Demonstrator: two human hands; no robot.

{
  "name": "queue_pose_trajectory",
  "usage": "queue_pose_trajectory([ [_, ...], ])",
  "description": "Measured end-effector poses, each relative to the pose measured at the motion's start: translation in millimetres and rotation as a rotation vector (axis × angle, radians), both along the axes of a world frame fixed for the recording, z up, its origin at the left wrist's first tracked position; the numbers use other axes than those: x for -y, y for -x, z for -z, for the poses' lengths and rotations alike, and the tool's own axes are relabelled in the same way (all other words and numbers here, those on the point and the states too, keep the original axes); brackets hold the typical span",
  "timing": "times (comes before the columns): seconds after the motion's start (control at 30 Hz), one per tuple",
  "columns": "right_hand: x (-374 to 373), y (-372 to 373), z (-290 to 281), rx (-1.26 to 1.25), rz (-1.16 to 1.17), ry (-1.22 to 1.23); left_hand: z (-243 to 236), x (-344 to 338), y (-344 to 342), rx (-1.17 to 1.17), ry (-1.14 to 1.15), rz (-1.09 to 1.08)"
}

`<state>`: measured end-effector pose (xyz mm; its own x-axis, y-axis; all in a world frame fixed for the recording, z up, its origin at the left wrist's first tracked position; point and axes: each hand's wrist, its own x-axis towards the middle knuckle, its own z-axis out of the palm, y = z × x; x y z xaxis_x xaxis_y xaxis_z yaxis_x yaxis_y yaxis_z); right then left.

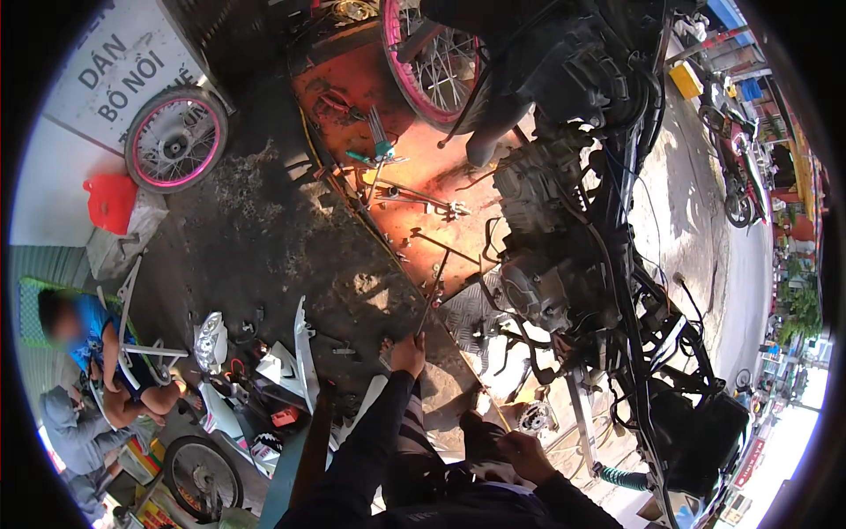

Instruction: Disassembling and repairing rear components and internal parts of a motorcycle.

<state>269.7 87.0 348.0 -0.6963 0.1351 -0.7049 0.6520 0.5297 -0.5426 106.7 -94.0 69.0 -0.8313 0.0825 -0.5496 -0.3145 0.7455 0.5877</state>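
Observation:
My left hand (408,354) is closed around the lower end of a T-handle wrench (434,286). Its crossbar points away from me, over the edge of the orange-lit work mat. My right hand (526,456) rests low by my right knee; its fingers are too unclear to read. To the right stands a stripped motorcycle frame (627,291), with its engine (538,286) bare and cables hanging. A chain sprocket (533,416) lies on the ground below the engine. Pliers with red handles (339,104) and several other hand tools lie on the mat (344,75).
A pink-rimmed wheel (176,139) leans on the left wall beside a red container (110,203). White fairing parts (280,370) and a headlight (211,342) lie left of me, near another wheel (203,478). A person in blue (110,353) sits farther left. A road runs along the right.

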Motion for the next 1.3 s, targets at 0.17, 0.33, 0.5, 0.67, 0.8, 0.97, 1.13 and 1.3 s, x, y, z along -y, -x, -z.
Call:
queue_pose_trajectory([
  [0.17,31,9,8,-0.125,-0.161,0.102,-47,70,-95,-0.349,-0.228,-0.387],
  [0.33,24,35,-38,-0.345,0.007,0.258,-184,1,-125,0.163,-0.678,-0.554],
  [0.5,-47,19,-182,-0.901,0.158,0.231,-339,-95,-157,-0.030,-0.838,-0.059],
  [0.67,-162,-121,-365,-1.124,0.603,0.239,-490,-199,-176,-0.024,-0.827,1.058],
  [0.8,-218,-235,-457,-1.706,0.741,-0.198,-604,-283,-205,-0.688,-1.184,1.307],
  [0.97,-279,-339,-510,-1.625,0.764,-0.804,-658,-403,-255,-0.840,-0.953,1.844],
  [1.13,-301,-361,-511,-1.579,0.806,-0.822,-635,-477,-323,-0.757,-0.919,1.955],
  [1.3,-307,-363,-498,-1.513,0.863,-0.882,-616,-475,-340,-1.085,-1.194,1.707],
])
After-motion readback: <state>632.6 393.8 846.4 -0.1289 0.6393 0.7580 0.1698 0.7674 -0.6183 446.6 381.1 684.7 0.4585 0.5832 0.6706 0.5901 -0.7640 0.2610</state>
